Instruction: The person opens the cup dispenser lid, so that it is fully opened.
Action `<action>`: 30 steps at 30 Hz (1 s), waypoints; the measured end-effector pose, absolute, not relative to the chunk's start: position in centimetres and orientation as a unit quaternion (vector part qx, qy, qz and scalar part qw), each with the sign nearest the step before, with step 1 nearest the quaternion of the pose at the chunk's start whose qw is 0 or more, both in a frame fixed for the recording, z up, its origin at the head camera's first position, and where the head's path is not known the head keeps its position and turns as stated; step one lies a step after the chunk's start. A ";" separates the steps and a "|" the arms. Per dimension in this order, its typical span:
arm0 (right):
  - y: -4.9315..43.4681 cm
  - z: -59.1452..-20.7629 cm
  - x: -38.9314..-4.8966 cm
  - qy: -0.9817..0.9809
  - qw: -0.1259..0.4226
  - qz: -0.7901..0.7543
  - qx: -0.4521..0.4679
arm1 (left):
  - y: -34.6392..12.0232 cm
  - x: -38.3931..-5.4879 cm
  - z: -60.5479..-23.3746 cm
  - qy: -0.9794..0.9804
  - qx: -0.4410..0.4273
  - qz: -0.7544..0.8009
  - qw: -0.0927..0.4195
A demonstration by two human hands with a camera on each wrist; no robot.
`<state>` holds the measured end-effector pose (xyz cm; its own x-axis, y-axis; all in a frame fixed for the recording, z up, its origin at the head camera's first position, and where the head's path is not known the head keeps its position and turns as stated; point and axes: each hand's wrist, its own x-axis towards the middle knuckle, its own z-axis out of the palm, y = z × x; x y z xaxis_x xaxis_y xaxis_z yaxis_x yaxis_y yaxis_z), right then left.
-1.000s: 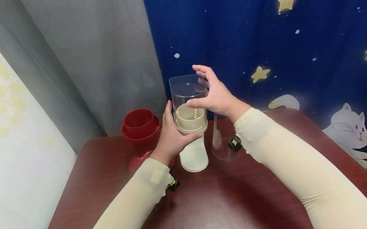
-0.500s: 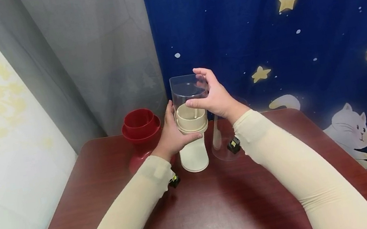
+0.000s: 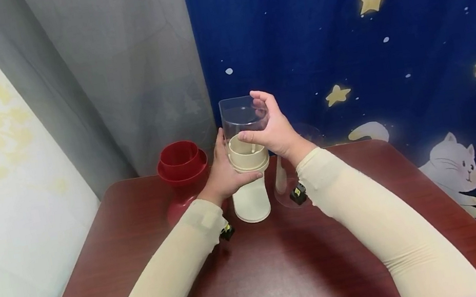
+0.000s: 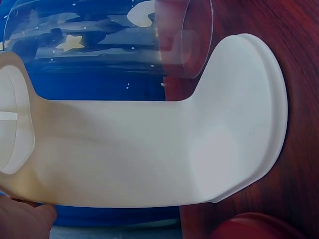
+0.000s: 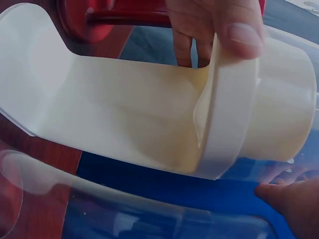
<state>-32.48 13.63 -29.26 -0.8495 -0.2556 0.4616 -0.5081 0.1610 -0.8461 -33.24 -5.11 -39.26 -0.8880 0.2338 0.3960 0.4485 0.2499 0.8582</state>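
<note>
A cream plastic stand (image 3: 252, 201) with a round base, upright back and ringed collar stands upright at the table's far edge. My left hand (image 3: 223, 171) grips it at the collar, thumb across the front; in the right wrist view that thumb presses the cream collar (image 5: 230, 114). A clear plastic container (image 3: 234, 110) rises above the collar, and the cream inner cup (image 3: 243, 152) shows through it. My right hand (image 3: 279, 129) holds the clear container from the right, thumb in front and fingers round the side. The left wrist view shows the stand's back and base (image 4: 239, 114) close up.
A red stand (image 3: 181, 163) of similar shape is left of the cream one, partly behind my left hand. Another clear container (image 3: 282, 183) stands on the right, partly behind my right wrist. Blue and grey curtains (image 3: 134, 56) hang behind the dark red table (image 3: 262, 269).
My right hand has shifted slightly left and down on the clear container. My left hand and the cream stand have stayed almost in place.
</note>
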 end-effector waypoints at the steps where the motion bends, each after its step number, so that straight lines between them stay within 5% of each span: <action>1: 13.6 -29.3 -32.5 -0.753 0.110 0.597 0.253 | -5.1 -33.3 -39.2 -0.785 -0.219 -0.573 0.093; 30: 12.9 -29.8 -33.7 -0.738 0.157 0.596 0.274 | -5.5 -33.0 -38.9 -0.807 -0.192 -0.556 0.056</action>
<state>-33.66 12.93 -29.75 -0.8004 -0.2177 0.5586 -0.5919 0.1393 -0.7939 -33.00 -5.51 -38.93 -0.9202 0.2470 0.3038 0.3719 0.3088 0.8754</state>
